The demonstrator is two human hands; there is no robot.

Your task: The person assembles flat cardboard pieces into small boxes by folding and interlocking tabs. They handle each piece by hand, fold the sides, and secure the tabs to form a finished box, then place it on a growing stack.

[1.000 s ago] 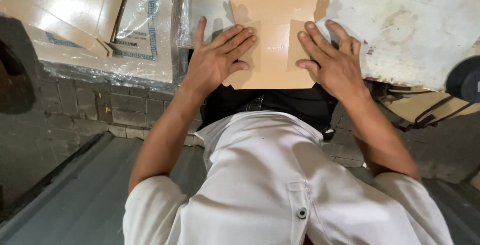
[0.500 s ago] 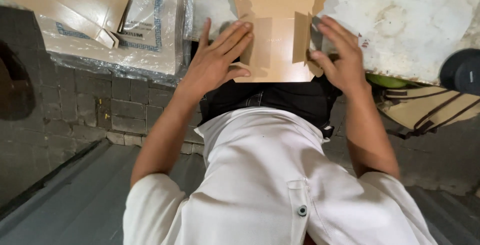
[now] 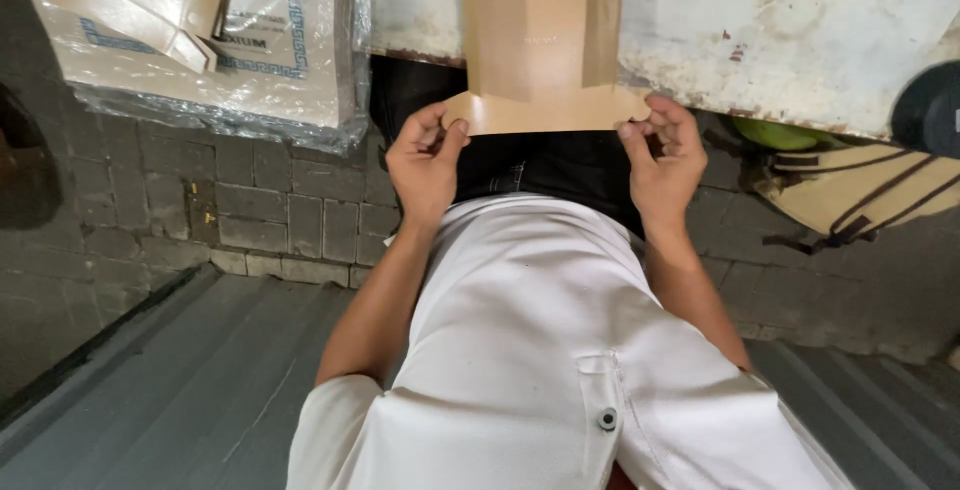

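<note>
1. Two bare hands grip the near edge of a flat brown cardboard blank [image 3: 545, 50] that lies on a worn white table [image 3: 800, 30] and juts over the table's near edge
2. Left hand [image 3: 425, 165] is closed on the blank's near-left corner — thumb on top, fingers curled beneath
3. Right hand [image 3: 665, 160] is pinched on the near-right corner in the same way, thumb and fingertips pressed together on the card
4. Near flap [image 3: 545, 112] of the blank, the strip between the two hands, is bent up from the rest along a crease
5. Far left, a stack of flat cardboard wrapped in clear plastic [image 3: 200, 40] rests well apart from the hands
6. Right, under the table's edge, a tan bag with dark straps [image 3: 860, 200] sits beside something green [image 3: 770, 137]
7. Below the hands the person's white shirt [image 3: 540, 350] fills the near view — grey brick paving [image 3: 250, 220] shows to the left of it
</note>
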